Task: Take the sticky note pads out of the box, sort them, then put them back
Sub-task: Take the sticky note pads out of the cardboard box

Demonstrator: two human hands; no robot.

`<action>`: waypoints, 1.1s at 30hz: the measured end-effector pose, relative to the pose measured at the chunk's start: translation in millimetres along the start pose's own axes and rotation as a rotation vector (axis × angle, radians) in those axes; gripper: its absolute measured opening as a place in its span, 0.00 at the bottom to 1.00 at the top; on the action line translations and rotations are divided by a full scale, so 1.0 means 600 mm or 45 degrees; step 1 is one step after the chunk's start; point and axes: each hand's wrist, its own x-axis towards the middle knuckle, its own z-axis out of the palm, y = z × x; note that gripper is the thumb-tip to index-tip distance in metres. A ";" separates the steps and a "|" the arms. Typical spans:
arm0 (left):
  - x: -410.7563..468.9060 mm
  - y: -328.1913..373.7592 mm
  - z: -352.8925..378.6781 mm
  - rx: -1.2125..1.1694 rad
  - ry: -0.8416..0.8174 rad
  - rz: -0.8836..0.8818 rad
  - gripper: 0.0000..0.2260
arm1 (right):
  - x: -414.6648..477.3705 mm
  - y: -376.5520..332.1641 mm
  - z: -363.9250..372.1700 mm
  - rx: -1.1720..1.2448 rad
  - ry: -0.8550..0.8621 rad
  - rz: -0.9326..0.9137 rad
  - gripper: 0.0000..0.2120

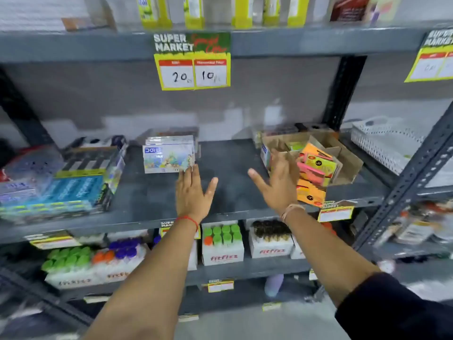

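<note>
Your left hand (191, 192) and right hand (282, 182) hover empty, fingers spread; most sticky note pads (316, 165) sit in the box (348, 163) — sorting appears unfinished.

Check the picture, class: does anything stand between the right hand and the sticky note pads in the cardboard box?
Nothing visible does. The right hand is open beside the cardboard box, whose open side shows the sticky note pads spilling toward it.

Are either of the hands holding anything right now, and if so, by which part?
Nothing is held. The left hand is open over the grey metal shelf; the right hand is spread open beside the brown cardboard box.
</note>
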 end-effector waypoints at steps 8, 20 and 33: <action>0.020 -0.034 0.063 0.256 -0.331 -0.006 0.30 | 0.004 0.071 0.077 -0.453 -0.520 -0.112 0.32; 0.033 -0.047 0.087 0.425 -0.415 -0.027 0.31 | -0.012 0.101 0.120 -0.684 -0.605 -0.164 0.43; 0.045 -0.062 0.081 0.403 -0.451 -0.019 0.31 | 0.086 0.157 -0.059 -0.366 0.138 -0.064 0.34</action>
